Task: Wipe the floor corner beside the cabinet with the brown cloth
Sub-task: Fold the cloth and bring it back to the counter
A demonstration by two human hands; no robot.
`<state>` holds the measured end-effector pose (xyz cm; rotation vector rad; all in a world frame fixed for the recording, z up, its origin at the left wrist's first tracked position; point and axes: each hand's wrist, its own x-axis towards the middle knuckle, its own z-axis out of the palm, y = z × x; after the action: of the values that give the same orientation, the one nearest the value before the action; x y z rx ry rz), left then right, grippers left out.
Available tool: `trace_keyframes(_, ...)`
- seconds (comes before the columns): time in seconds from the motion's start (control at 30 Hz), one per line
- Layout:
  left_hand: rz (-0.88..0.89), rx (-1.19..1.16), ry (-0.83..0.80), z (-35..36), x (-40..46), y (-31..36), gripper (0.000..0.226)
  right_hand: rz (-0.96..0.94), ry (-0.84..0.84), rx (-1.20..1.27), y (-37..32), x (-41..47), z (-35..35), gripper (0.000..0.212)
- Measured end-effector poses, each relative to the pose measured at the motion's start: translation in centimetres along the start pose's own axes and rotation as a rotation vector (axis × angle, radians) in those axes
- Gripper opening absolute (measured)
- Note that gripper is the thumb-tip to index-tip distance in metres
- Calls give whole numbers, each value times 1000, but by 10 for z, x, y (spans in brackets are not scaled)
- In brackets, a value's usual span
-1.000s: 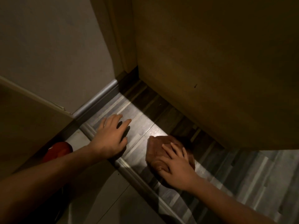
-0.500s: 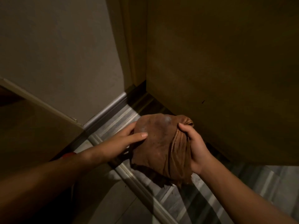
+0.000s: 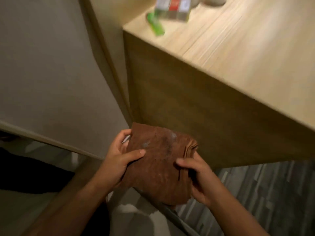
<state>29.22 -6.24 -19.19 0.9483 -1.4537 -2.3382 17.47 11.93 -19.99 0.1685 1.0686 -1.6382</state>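
The brown cloth (image 3: 158, 160) is held up in the air in front of me, well above the floor, with grey dust marks on its upper face. My left hand (image 3: 119, 157) grips its left edge, thumb on top. Its bunched right side is gripped by my right hand (image 3: 196, 178). Just behind the cloth stands the wooden cabinet (image 3: 196, 103), showing its dark side panel and light top. The floor corner beside the cabinet is hidden behind the cloth and my hands.
On the cabinet top lie a green object (image 3: 156, 25) and a small box pack (image 3: 173, 8), both blurred. A pale wall (image 3: 51, 65) rises at left. Grey striped floor (image 3: 265, 198) shows at lower right, with a metal threshold strip (image 3: 179, 218) below the cloth.
The cloth has been lifted off the floor and raised higher. My left hand left the floor and took hold of the cloth's left edge. The camera view has tilted up, revealing the cabinet top.
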Motion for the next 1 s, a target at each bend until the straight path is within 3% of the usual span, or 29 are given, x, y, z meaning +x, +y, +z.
trace_keyframes(0.17,-20,36,34,61,-59,89,77,-117,119,-134,-68,-105,40,70)
trace_keyframes(0.4,-6,77,-66,154,-60,196,54,-215,269,-203,-179,-182,76,44)
trace_keyframes(0.57,-68,129,-180,207,-32,258,50,-348,506,-203,-240,-191,85,48)
trace_keyframes(0.73,-24,296,-239,251,9,278,55,-372,663,-184,-286,-187,83,53)
trace_keyframes(1.0,51,396,-269,276,49,273,55,-414,751,-211,-314,-176,70,59)
